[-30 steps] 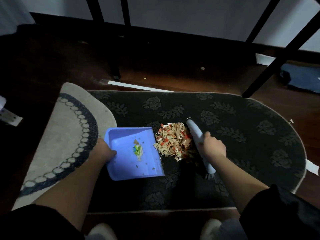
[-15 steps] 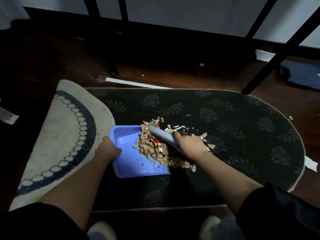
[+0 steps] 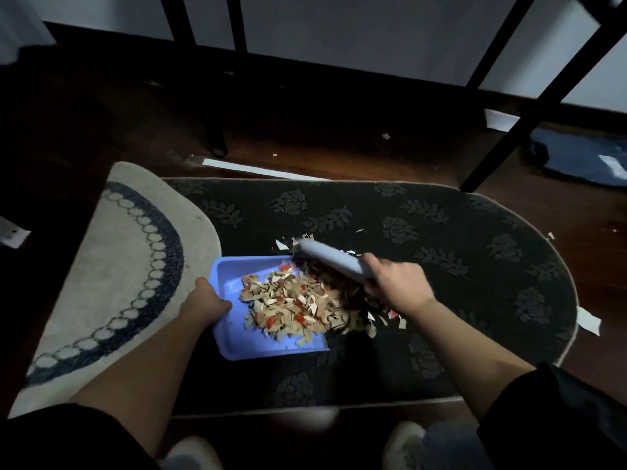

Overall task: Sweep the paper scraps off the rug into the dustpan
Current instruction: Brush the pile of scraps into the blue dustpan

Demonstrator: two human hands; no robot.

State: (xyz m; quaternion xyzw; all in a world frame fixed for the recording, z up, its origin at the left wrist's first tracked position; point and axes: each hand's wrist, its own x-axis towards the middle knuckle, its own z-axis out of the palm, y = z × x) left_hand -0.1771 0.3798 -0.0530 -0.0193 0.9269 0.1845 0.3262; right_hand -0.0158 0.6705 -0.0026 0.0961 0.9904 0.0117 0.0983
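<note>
A blue dustpan (image 3: 237, 337) lies on the dark floral rug (image 3: 458, 239). My left hand (image 3: 205, 301) grips its left edge. A heap of tan, white and red paper scraps (image 3: 291, 305) covers much of the pan and spills over its right lip onto the rug. My right hand (image 3: 397, 284) grips the pale grey handle of a small brush (image 3: 330, 259), which lies across the heap's far right side, its bristles hidden among the scraps. A few loose scraps (image 3: 393, 318) lie on the rug below my right hand, and some white bits (image 3: 283, 244) sit past the brush tip.
A cream rug with a dark ring pattern (image 3: 112, 273) overlaps the dark rug at left. Black furniture legs (image 3: 539, 96) stand on the wooden floor behind. Paper bits (image 3: 588, 320) lie off the rug at right. My feet (image 3: 403, 442) show at the bottom edge.
My right hand swept the brush leftward, pushing the scrap heap from the rug into the dustpan. The left hand kept its hold on the pan.
</note>
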